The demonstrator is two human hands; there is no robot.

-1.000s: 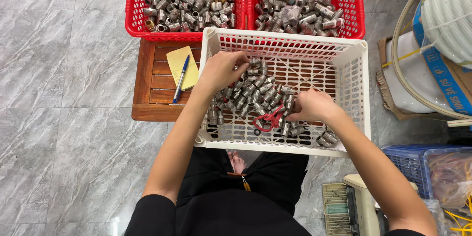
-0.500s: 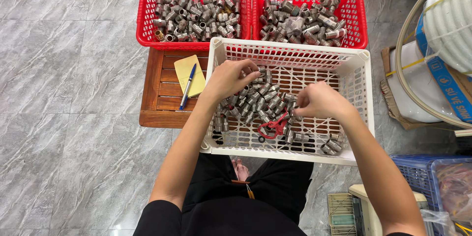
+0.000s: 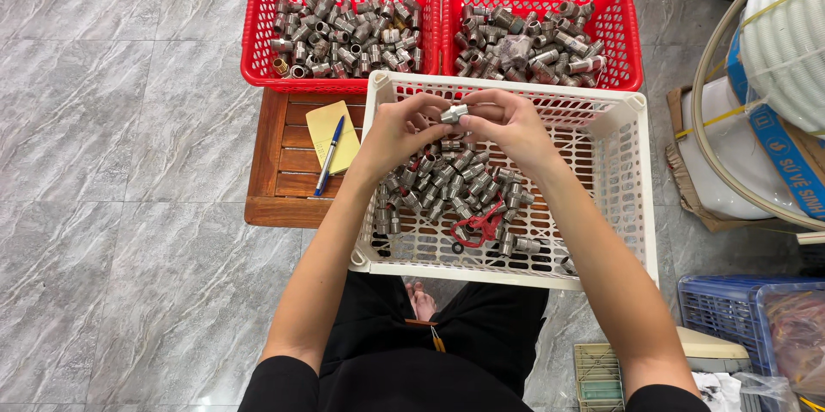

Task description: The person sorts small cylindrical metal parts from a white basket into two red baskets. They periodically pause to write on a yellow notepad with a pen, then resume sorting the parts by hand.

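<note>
Two hands: left hand and right hand pinch one metal fitting between closed fingertips.
Below: white basket of fittings.

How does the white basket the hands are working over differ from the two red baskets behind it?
The white basket is larger and deeper-walled than each red basket. The white basket holds a loose scatter of metal fittings with bare mesh floor showing, plus a red tool; the red baskets are filled across. Both hands, left hand and right hand, hold one fitting over the white one. All are perforated plastic.
</note>
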